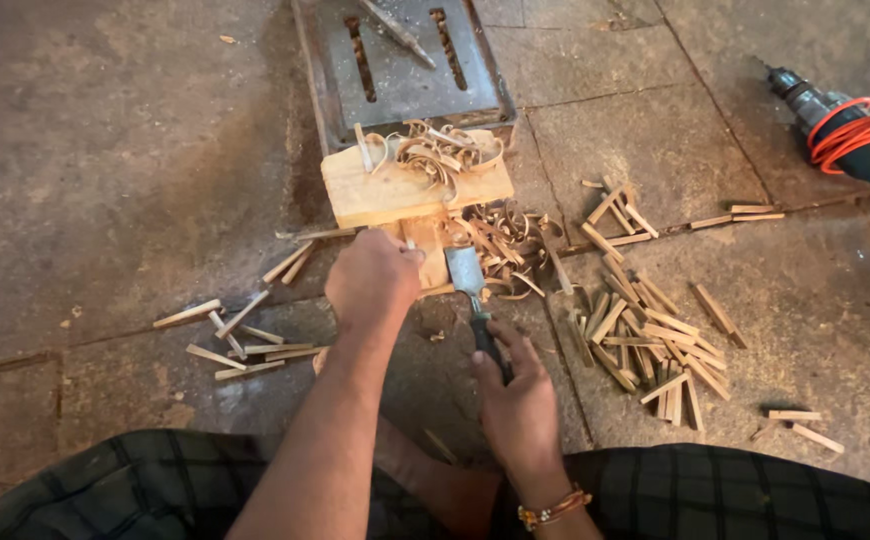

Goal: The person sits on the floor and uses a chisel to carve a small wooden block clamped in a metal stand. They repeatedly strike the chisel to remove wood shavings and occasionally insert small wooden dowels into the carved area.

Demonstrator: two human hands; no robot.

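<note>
The chisel (pixel 470 290) lay just ahead of the right hand (pixel 517 400), its long axis running away from the person, blade toward the wood block (pixel 395 190) on the floor (pixel 105 150). The right hand gripped its dark handle. The left hand (pixel 373 278) was closed in a fist on a small wood piece (pixel 433 262) beside the blade, and sat nearer the block. Shavings (pixel 450 150) curled over the block; cut sticks (pixel 645 335) lay right and left. The fist hid most of the held piece, and the blade's edge was hard to make out. A drill (pixel 845 130) was cut off at the corner.
</note>
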